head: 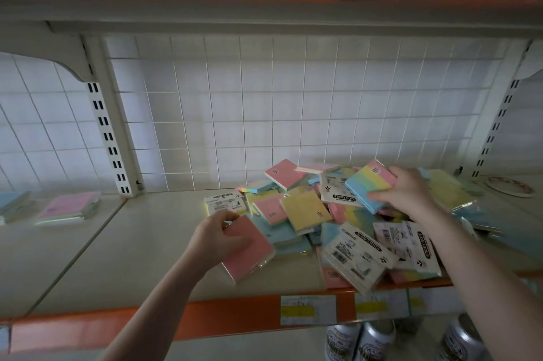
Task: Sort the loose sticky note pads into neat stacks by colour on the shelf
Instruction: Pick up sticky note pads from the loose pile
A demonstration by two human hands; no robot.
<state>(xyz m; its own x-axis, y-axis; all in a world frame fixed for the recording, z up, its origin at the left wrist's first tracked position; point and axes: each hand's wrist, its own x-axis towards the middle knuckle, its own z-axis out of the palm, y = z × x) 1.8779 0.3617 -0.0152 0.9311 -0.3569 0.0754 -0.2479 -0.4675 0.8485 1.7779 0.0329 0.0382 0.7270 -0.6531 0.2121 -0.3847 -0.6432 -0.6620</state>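
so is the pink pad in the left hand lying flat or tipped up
Tipped up. The left hand holds the pink pad by its upper corner, its far edge raised; whether the near corner touches the shelf is unclear.

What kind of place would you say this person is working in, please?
Most likely a shop aisle: an orange-edged shelf with price labels, a heap of packaged sticky note pads, and cans below.

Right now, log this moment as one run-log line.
left hand: holds pink pad | right hand: holds striped pad | pile: unsorted on shelf
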